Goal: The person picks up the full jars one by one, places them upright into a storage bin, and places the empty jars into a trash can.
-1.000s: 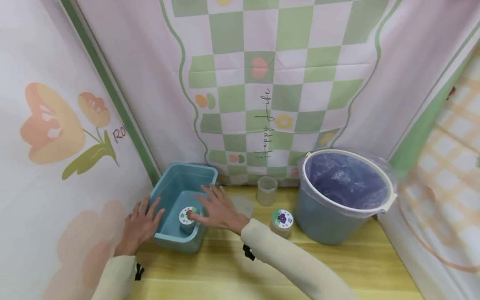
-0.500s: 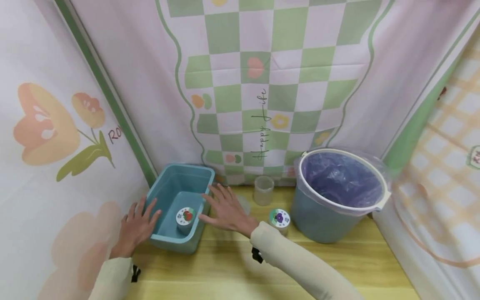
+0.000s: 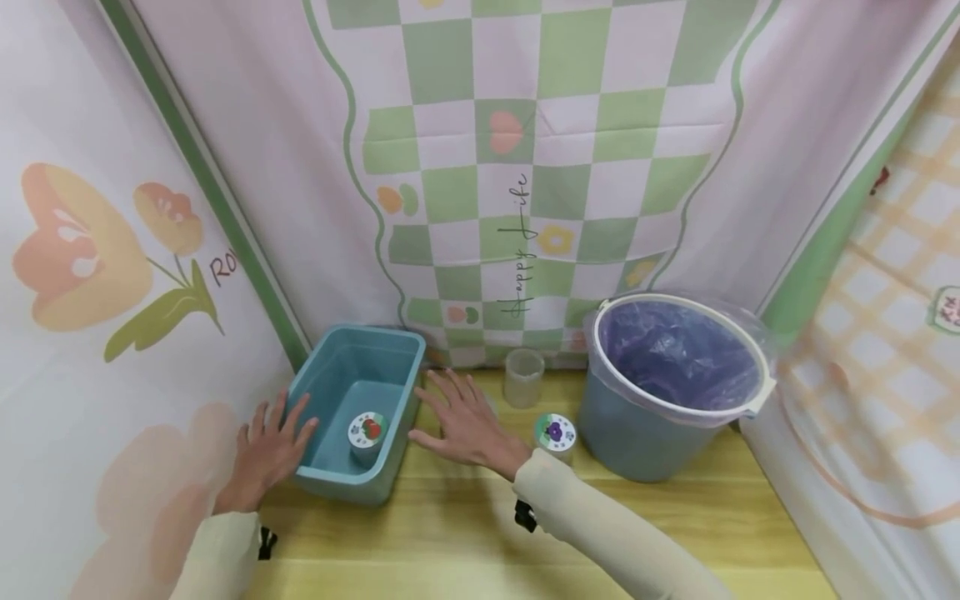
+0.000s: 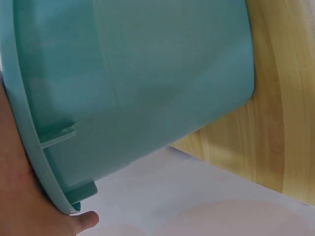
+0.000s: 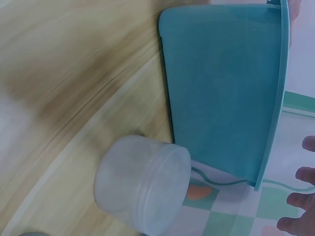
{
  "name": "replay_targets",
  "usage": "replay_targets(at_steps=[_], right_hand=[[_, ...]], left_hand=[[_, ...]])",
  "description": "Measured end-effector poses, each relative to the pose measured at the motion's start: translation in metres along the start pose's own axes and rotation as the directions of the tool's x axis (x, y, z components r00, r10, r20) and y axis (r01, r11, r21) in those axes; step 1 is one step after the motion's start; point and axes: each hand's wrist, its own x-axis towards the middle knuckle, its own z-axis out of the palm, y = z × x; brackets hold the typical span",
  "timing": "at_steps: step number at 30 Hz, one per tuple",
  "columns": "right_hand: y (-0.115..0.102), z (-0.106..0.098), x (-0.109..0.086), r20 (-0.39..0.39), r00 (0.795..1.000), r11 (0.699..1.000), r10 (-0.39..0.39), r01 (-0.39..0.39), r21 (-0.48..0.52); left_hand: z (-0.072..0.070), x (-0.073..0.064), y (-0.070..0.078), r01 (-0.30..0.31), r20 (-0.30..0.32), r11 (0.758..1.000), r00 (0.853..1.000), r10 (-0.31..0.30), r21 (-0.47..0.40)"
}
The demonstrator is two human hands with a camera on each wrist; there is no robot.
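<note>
My left hand (image 3: 266,454) lies with spread fingers over the left rim of a blue-green plastic tub (image 3: 356,481). In the left wrist view a thumb tip (image 4: 88,220) shows just beyond the tub's rim (image 4: 29,132). Inside the tub stands a small round jar (image 3: 367,433) with a tomato label on its lid. My right hand (image 3: 468,425), fingers spread and holding nothing, hovers just right of the tub. A frosted, lidded plastic jar (image 5: 142,184) stands beside the tub in the right wrist view; from the head, the right hand hides it.
Near the back wall stands a clear jar (image 3: 523,379). A jar with a purple flower label (image 3: 555,433) is partly behind the right sleeve. To the right, a blue bucket (image 3: 637,442) is lined with a plastic bag. Patterned cloth (image 3: 600,83) hangs around the wooden table (image 3: 450,542).
My right hand has drawn back rightward from over the tomato-label jar to outside the tub. The left hand stays at the left rim. The head view has shifted slightly.
</note>
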Motion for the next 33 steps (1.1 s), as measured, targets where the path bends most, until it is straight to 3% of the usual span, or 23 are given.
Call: replay_targets(at_steps=[5, 12, 19, 33], right_hand=[[0.005, 0.0, -0.008, 0.005, 1.0, 1.0, 0.018, -0.018, -0.019], [0.015, -0.002, -0.018, -0.01, 0.999, 0.999, 0.051, -0.052, -0.008], [0.021, -0.008, -0.028, -0.036, 0.997, 0.998, 0.069, -0.069, -0.011], [0.039, -0.027, -0.051, -0.064, 0.989, 0.992, 0.129, -0.13, 0.003]], left_hand=[[-0.003, 0.0, 0.001, -0.02, 0.013, 0.999, 1.0, 0.02, 0.03], [0.003, 0.004, 0.007, -0.054, -0.042, 0.999, 0.998, 0.054, 0.006], [0.002, 0.008, 0.037, -0.098, -0.027, 0.994, 0.995, 0.097, -0.044], [0.007, 0.015, 0.087, -0.227, -0.077, 0.972, 0.972, 0.222, -0.054]])
